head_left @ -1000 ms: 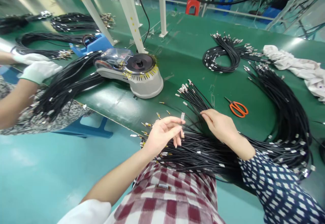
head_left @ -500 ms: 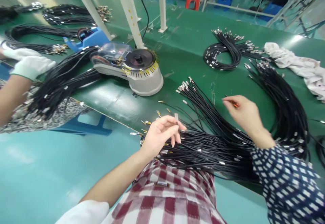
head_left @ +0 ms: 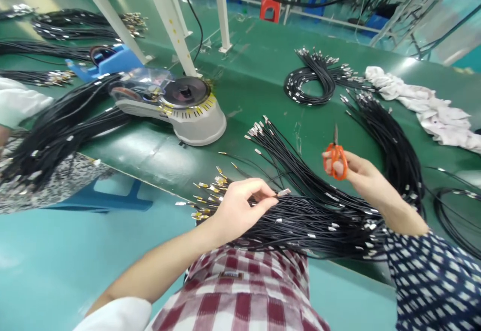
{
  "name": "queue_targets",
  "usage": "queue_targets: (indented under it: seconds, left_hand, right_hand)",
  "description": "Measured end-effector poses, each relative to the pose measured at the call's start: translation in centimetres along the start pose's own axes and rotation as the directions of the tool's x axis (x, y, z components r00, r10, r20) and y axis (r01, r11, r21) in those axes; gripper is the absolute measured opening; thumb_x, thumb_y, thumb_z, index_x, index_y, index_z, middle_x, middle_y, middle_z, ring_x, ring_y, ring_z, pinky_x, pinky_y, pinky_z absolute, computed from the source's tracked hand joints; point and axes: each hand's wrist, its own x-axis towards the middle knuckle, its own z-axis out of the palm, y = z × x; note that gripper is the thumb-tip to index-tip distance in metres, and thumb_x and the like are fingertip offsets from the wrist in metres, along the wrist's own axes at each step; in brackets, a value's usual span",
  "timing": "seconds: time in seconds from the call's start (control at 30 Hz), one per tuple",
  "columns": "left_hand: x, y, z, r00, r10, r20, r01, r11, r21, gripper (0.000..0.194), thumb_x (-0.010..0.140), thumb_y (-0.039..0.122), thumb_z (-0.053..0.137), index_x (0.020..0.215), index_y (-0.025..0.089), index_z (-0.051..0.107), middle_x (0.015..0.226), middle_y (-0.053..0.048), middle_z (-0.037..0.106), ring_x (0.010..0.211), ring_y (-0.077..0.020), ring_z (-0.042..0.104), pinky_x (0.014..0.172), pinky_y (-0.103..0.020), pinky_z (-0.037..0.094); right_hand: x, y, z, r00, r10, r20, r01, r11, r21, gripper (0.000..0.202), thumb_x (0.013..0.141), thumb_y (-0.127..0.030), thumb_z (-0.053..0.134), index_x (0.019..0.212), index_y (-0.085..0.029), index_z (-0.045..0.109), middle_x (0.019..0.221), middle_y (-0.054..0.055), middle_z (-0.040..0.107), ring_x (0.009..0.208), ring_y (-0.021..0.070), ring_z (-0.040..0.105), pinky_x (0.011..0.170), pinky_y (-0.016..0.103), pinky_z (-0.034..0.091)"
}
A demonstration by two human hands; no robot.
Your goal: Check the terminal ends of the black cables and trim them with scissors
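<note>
Between the thumb and forefinger of my left hand point(head_left: 244, 206) is the end of a black cable, with a pale tag point(head_left: 284, 192) sticking out past the fingertips. Under this hand a thick bundle of black cables point(head_left: 311, 221) lies along the table's near edge, many ends carrying white or yellow pieces. My right hand point(head_left: 363, 171) grips small scissors point(head_left: 335, 158) by their orange handles, blades pointing up and away. Beyond the hands, a second group of cables point(head_left: 296, 163) fans out toward white-tipped ends.
A tape dispenser point(head_left: 199, 115) stands left on the green table point(head_left: 248, 90), close to white posts point(head_left: 222, 15). Coiled cables point(head_left: 310, 83), another bundle point(head_left: 398, 145) and a crumpled white cloth point(head_left: 424, 100) lie right. A co-worker's gloved hand point(head_left: 22, 100) is at far left.
The scissors, mostly hidden in my right hand before, now stand upright in its fingers. My left hand has turned, and the tag it pinches now points right. The whole view has shifted right.
</note>
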Motion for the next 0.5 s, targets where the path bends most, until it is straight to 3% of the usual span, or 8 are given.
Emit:
queue_targets:
  seconds: [0.07, 0.13, 0.23, 0.33, 0.4, 0.5]
  left_hand:
    - [0.1, 0.0, 0.6, 0.987, 0.149, 0.057, -0.154, 0.983, 0.1, 0.01, 0.087, 0.012, 0.063, 0.078, 0.016, 0.065, 0.074, -0.002, 0.066, 0.069, -0.0125, 0.06, 0.067, -0.025, 0.048]
    - [0.2, -0.1, 1.2, 0.961, 0.258, 0.097, -0.27, 0.951, 0.153, 0.01, 0.089, 0.011, 0.059, 0.081, 0.015, 0.063, 0.076, -0.003, 0.064, 0.07, -0.0127, 0.059, 0.068, -0.025, 0.048]
    - [0.4, -0.4, 1.7, 0.927, 0.351, 0.131, -0.371, 0.908, 0.193, 0.008, 0.091, 0.011, 0.058, 0.085, 0.015, 0.062, 0.078, -0.003, 0.063, 0.072, -0.0133, 0.058, 0.069, -0.026, 0.047]
    - [0.4, -0.4, 2.0, 0.897, 0.413, 0.158, -0.442, 0.856, 0.267, 0.008, 0.092, 0.012, 0.058, 0.086, 0.015, 0.062, 0.079, -0.004, 0.065, 0.073, -0.0143, 0.059, 0.07, -0.028, 0.047]
    - [0.4, -0.4, 2.1, 0.878, 0.44, 0.186, -0.478, 0.816, 0.325, 0.009, 0.092, 0.012, 0.057, 0.087, 0.016, 0.062, 0.08, -0.004, 0.066, 0.073, -0.0148, 0.058, 0.07, -0.028, 0.046]
    - [0.2, -0.4, 2.2, 0.858, 0.465, 0.219, -0.514, 0.766, 0.385, 0.011, 0.094, 0.014, 0.055, 0.086, 0.016, 0.062, 0.081, -0.004, 0.067, 0.072, -0.0152, 0.057, 0.071, -0.029, 0.045]
  right_hand:
    - [-2.3, -2.7, 0.4, 0.972, 0.025, 0.233, -0.052, 0.992, 0.112, 0.033, 0.091, -0.052, 0.054, 0.1, -0.02, 0.059, 0.088, 0.005, 0.067, 0.075, 0.0166, 0.063, 0.069, 0.028, 0.051]
    - [-4.3, -4.7, 0.8, 0.943, 0.015, 0.333, -0.05, 0.994, 0.095, 0.026, 0.093, -0.047, 0.054, 0.097, -0.021, 0.056, 0.086, 0.004, 0.068, 0.074, 0.0158, 0.062, 0.067, 0.026, 0.049]
    - [-6.0, -6.5, 0.7, 0.965, -0.043, 0.259, 0.104, 0.968, -0.227, 0.025, 0.092, -0.046, 0.056, 0.093, -0.022, 0.054, 0.078, 0.0, 0.066, 0.068, 0.0145, 0.059, 0.066, 0.027, 0.044]
    - [-6.5, -7.4, 0.0, 0.957, -0.136, 0.256, 0.262, 0.782, -0.566, 0.041, 0.078, -0.06, 0.069, 0.086, -0.022, 0.059, 0.063, -0.004, 0.06, 0.053, 0.0121, 0.05, 0.063, 0.028, 0.038]
    - [-6.5, -7.8, -0.5, 0.934, -0.171, 0.313, 0.341, 0.685, -0.643, 0.043, 0.075, -0.063, 0.07, 0.077, -0.022, 0.06, 0.054, -0.005, 0.056, 0.047, 0.0105, 0.045, 0.062, 0.027, 0.035]
    - [-6.5, -8.4, -0.7, 0.903, -0.192, 0.385, 0.419, 0.593, -0.688, 0.035, 0.08, -0.054, 0.07, 0.068, -0.022, 0.061, 0.047, -0.006, 0.055, 0.045, 0.0108, 0.043, 0.061, 0.027, 0.032]
